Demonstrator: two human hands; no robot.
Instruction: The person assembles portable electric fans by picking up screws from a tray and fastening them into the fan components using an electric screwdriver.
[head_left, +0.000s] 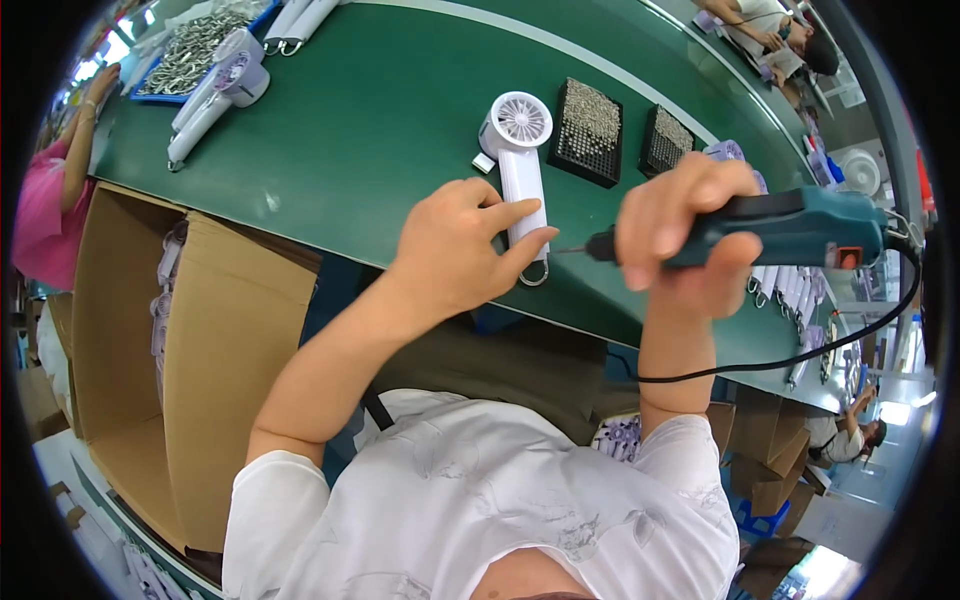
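Note:
A white handheld fan [520, 180] lies on the green table, its round grille at the far end and a metal loop at the near end. My left hand [450, 245] steadies its handle, with the index finger across it and the thumb by the lower end. A teal and black electric screwdriver [800, 225] is gripped in my right hand [680, 215]. Its thin bit points left, close to the handle's lower end; whether it touches cannot be made out. A small white piece [484, 162] lies beside the fan head.
Two black trays [587, 170] [655, 163] of small metal parts stand beyond the fan. Another fan [215, 105] and a blue tray [160, 98] of metal clips sit far left. An open cardboard box [240, 350] stands at left. The screwdriver's cable [790, 358] loops right. Other people work nearby.

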